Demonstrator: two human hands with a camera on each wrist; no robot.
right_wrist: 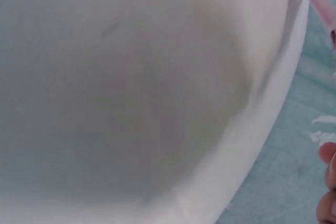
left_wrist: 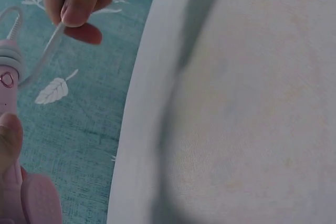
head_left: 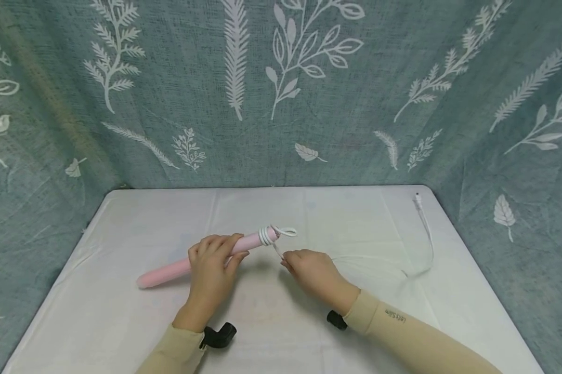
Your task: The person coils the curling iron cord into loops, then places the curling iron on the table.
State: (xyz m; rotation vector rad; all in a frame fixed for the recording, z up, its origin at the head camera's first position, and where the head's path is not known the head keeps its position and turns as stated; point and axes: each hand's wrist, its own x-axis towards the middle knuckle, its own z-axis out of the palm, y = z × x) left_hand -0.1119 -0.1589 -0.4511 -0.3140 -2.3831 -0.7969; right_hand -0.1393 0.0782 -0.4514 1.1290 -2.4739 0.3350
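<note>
My left hand (head_left: 211, 270) grips a pink curling iron (head_left: 166, 272) around its middle, holding it slanted over the white table. Several turns of the white power cord (head_left: 264, 236) are wound around the handle's far end, with a small loop sticking out past it. My right hand (head_left: 315, 274) pinches the cord just right of the coils. In the left wrist view, a round button (left_wrist: 7, 80) shows below the coils on the handle, and a pink lever (left_wrist: 41, 200) juts out beside my left thumb. Only the fingertips (right_wrist: 328, 208) of my right hand appear in the right wrist view.
The rest of the cord trails right across the white table (head_left: 121, 223), ending in a plug (head_left: 418, 200) near the back right corner. A green leaf-print curtain (head_left: 192, 93) hangs behind and along the sides. Black wrist mounts (head_left: 219, 335) sit at both sleeves.
</note>
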